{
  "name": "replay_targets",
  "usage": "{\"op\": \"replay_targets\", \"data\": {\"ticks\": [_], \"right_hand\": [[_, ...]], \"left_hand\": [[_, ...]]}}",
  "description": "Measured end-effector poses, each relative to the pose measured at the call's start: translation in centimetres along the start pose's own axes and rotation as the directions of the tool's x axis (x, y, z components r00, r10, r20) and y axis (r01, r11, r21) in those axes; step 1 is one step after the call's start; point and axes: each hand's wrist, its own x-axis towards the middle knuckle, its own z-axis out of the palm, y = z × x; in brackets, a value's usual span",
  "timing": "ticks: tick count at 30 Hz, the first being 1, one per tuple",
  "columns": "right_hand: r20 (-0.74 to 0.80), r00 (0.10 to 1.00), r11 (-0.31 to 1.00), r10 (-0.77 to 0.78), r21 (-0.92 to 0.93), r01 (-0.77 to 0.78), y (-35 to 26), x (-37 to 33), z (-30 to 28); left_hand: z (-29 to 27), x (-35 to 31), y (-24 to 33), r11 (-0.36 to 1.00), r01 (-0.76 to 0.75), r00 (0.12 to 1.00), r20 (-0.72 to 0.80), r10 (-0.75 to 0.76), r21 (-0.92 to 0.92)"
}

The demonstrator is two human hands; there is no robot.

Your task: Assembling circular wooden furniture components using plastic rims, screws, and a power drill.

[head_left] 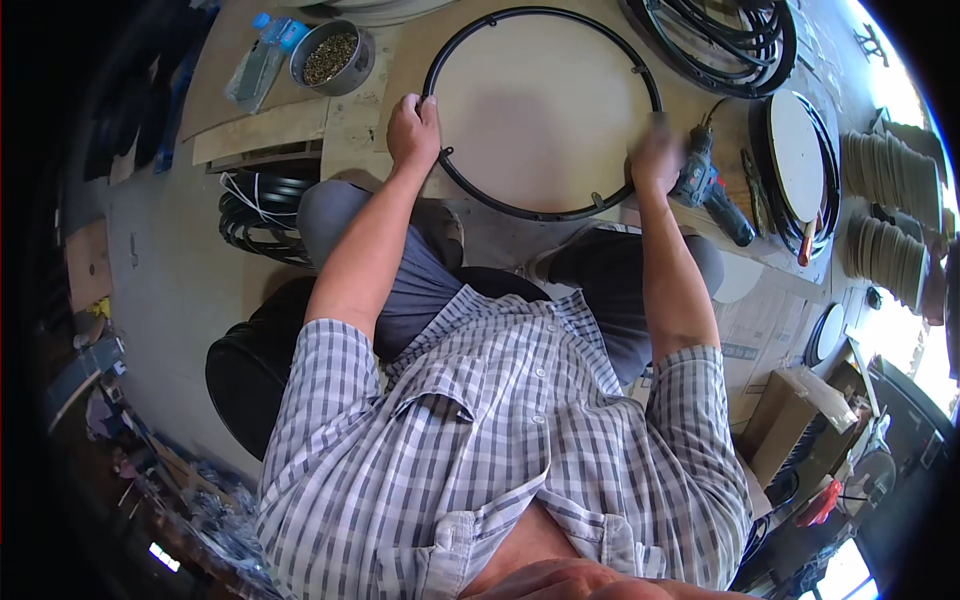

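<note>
A large black ring (529, 214) with small tabs along it surrounds a round pale board (560, 110) on the work table in front of me. My left hand (413, 132) is closed on the ring's left edge, thumb along the top. At the right edge, my right hand (655, 160) touches or sits right beside the ring; its fingers are smeared by motion. A blue and black cordless drill (712, 190) lies just to the right of that hand.
A metal pot (362, 70) of small fasteners and a plastic bottle (280, 32) stand far left. Black coiled tubing (712, 50) lies far right. Near it are a pale disc (796, 150), a screwdriver (807, 243) and stacked discs (890, 180). More coils (245, 220) hang left of my knee.
</note>
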Motion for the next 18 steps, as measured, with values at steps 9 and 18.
{"op": "replay_targets", "data": {"ticks": [9, 18], "right_hand": [[0.038, 0.999, 0.999, -0.028, -0.043, 0.03, -0.5, 1.1, -0.3], [0.065, 0.992, 0.993, -0.107, -0.042, 0.11, -0.7, 3.3, -0.2]], "left_hand": [[0.1, -0.6, -0.6, 1.0, 0.022, 1.0, 0.018, -0.022, 0.003], [-0.9, -1.8, -0.3, 0.996, 0.066, 0.996, 0.056, -0.063, -0.051]]}}
